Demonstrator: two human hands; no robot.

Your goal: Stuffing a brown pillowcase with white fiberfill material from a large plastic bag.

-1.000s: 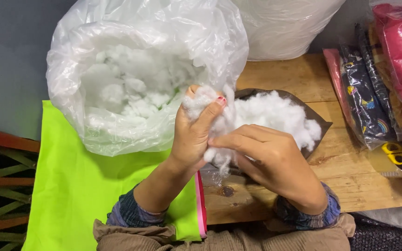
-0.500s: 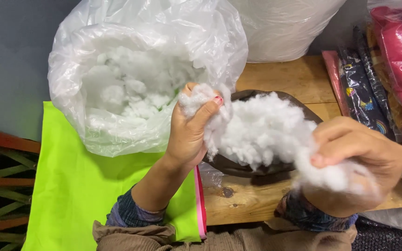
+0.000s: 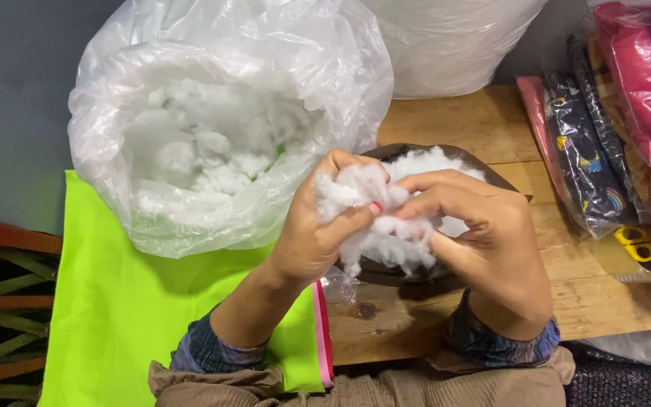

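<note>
Wooden planks make up the worktop (image 3: 446, 120), with a grey wall behind it at the left. Both hands meet over a dark fabric shell (image 3: 491, 169) lying on the wood: the left hand (image 3: 322, 234) and the right hand (image 3: 484, 234) are each pinched tight on the same clump of white stuffing (image 3: 374, 218), fingertips nearly touching. More of that fluff fills the shell beneath. Just left of the hands stands a large clear plastic bag (image 3: 220, 128), open and full of stuffing, resting partly on a bright green cloth (image 3: 114, 316). Packaged patterned fabrics (image 3: 589, 166) lie along the right edge, with yellow-handled scissors (image 3: 638, 243) beside them.
</note>
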